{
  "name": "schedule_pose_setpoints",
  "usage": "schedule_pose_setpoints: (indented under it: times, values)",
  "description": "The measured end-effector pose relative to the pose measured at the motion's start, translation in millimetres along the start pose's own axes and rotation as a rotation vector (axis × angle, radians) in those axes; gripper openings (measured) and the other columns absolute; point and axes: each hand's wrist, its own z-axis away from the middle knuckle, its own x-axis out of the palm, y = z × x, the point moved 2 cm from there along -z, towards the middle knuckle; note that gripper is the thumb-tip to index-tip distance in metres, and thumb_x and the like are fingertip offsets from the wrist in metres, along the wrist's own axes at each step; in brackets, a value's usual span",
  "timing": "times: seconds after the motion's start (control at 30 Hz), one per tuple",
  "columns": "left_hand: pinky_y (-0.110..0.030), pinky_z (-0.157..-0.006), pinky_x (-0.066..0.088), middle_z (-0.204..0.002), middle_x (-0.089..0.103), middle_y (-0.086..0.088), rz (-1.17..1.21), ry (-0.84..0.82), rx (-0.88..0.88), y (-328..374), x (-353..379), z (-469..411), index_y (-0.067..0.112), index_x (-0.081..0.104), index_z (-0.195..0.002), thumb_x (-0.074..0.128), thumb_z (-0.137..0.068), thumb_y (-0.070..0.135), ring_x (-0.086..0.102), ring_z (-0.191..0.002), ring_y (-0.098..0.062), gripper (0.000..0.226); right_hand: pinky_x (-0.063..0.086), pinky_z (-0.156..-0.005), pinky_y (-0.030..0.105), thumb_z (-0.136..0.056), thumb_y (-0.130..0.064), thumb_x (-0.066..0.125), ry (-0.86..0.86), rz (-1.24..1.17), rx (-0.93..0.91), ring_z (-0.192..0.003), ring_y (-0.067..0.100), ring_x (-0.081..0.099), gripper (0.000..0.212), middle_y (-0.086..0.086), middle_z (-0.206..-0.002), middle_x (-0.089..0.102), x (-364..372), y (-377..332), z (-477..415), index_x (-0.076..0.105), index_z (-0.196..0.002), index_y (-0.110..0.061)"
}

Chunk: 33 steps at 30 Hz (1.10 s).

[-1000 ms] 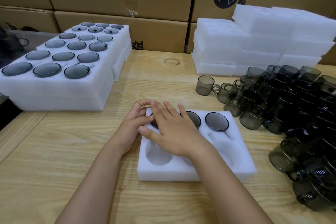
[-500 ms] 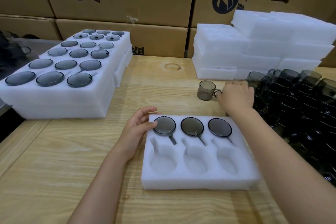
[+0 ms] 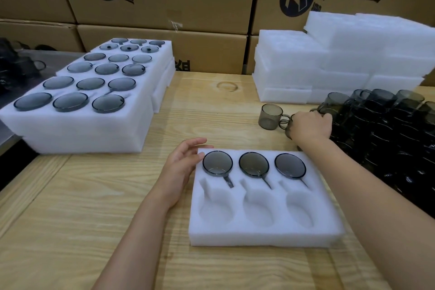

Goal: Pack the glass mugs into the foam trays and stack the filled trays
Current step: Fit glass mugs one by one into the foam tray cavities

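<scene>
While the left hand point(image 3: 182, 167) lies loose-fingered against the left edge of the foam tray point(image 3: 259, 235), seemingly to steady it, the right hand point(image 3: 310, 126) curls round a mug point(image 3: 288, 128) in the heap point(image 3: 388, 129) beyond the tray's far right corner, three mugs point(image 3: 253, 164) already filling its far row.
</scene>
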Motion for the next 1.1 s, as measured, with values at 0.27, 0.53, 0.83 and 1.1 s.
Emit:
schedule_pose_setpoints:
  times: [0.27,0.53,0.83,1.1]
  values:
    - [-0.037,-0.083,0.052,-0.108,0.071,-0.007,-0.005,-0.003,0.004,2.0,0.9,1.8,0.018,0.064,-0.107,0.059,-0.075,0.015,0.067,-0.096,-0.023,0.033,0.024,-0.075,0.035,-0.089,-0.020,0.053,0.167,-0.245,-0.047,-0.094,0.029,0.056,0.010,0.011,-0.091,0.065,-24.7,7.7,27.5,0.062,-0.087,-0.017]
    - [-0.032,-0.089,0.048,-0.110,0.068,-0.010,-0.204,0.042,0.230,13.3,8.9,11.5,0.011,0.061,-0.110,0.067,-0.071,0.021,0.062,-0.106,-0.018,0.041,0.041,-0.079,0.044,-0.084,-0.008,0.062,0.359,-0.689,-0.501,-0.085,0.035,0.051,0.007,0.011,-0.086,0.066,-67.9,-14.6,114.8,0.066,-0.089,-0.007]
    - [-0.034,-0.097,0.046,-0.115,0.067,-0.008,-0.369,-0.124,0.420,28.4,26.6,20.0,0.014,0.059,-0.117,0.072,-0.069,0.062,0.060,-0.114,-0.024,0.069,0.047,-0.066,0.041,-0.082,-0.003,0.060,0.503,-0.895,-0.722,-0.071,0.031,0.050,0.007,0.007,-0.080,0.063,-53.1,-47.8,172.9,0.066,-0.085,-0.002]
    - [-0.025,-0.091,0.046,-0.108,0.071,0.001,-0.405,-0.136,0.415,26.8,29.7,23.9,0.029,0.066,-0.108,0.083,-0.060,0.032,0.064,-0.106,-0.016,0.052,0.045,-0.069,0.038,-0.084,-0.002,0.057,0.535,-0.925,-0.719,-0.075,0.026,0.050,0.011,0.006,-0.089,0.063,-49.9,-49.1,185.3,0.067,-0.089,-0.004]
